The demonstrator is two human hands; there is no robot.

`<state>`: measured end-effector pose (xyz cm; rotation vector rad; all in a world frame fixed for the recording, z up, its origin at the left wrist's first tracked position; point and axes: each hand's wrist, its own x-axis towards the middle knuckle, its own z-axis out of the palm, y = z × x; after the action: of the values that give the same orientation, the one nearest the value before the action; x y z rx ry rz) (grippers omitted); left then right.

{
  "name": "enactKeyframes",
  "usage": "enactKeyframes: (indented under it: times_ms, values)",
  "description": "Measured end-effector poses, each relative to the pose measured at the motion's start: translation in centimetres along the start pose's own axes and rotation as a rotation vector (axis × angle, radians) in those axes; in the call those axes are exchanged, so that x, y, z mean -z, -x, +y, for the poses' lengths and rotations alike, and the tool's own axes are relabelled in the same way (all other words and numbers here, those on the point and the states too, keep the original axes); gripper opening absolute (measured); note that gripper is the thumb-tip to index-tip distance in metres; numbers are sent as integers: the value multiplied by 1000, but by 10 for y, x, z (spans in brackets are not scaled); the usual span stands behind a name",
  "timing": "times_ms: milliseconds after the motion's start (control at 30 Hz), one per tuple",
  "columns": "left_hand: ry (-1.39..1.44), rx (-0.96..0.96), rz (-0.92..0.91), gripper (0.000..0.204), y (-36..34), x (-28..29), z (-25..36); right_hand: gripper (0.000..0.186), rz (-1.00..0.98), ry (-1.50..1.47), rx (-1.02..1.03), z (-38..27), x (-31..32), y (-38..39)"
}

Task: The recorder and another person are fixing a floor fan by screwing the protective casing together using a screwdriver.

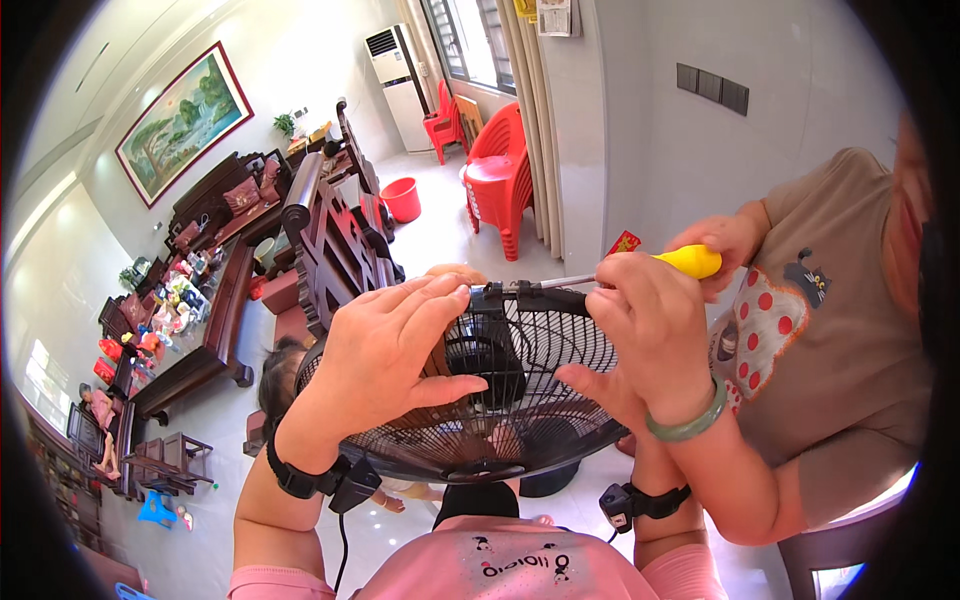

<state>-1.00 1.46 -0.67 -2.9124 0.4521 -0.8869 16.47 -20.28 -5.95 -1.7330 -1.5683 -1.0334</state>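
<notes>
A black fan guard (500, 455) with fine wire mesh stands in front of me, its rim clip at the top. My left hand (395, 335) grips the guard's left side; its fingers lie over the rim and its thumb on the mesh. On the other side, my right hand (600, 390) holds the guard with its thumb on the mesh; its fingers are mostly hidden behind a co-worker's hand (650, 320). That hand, below which sits a green bangle (690, 415), is at the shaft of a screwdriver (690, 262). The co-worker's other hand (725, 245) touches the yellow handle. The shaft reaches the rim clip.
The co-worker in a brown shirt (840, 350) stands close on my right. Behind the fan at left, a person's dark hair (280, 375) shows. Farther off are a dark carved bench (335, 235), a cluttered long table (215, 320), stacked red chairs (500, 170) and a red bucket (402, 200).
</notes>
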Motion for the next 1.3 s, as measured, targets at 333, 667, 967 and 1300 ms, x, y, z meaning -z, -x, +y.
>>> enactKeyframes:
  times_ms: [333,667,967,1300]
  values:
    - [-8,-4,-10,74,-11,-2,-7,54,29,1,23,13,-3,-9]
    - [-4,-1,-20,73,-19,-14,-17,52,-145,30,-49,23,-9,-15]
    - [-1,-3,-21,75,-21,-20,-24,54,-125,27,-70,29,-17,-10]
    - [-8,4,-11,67,-22,-19,-25,60,-173,177,17,20,-5,-17]
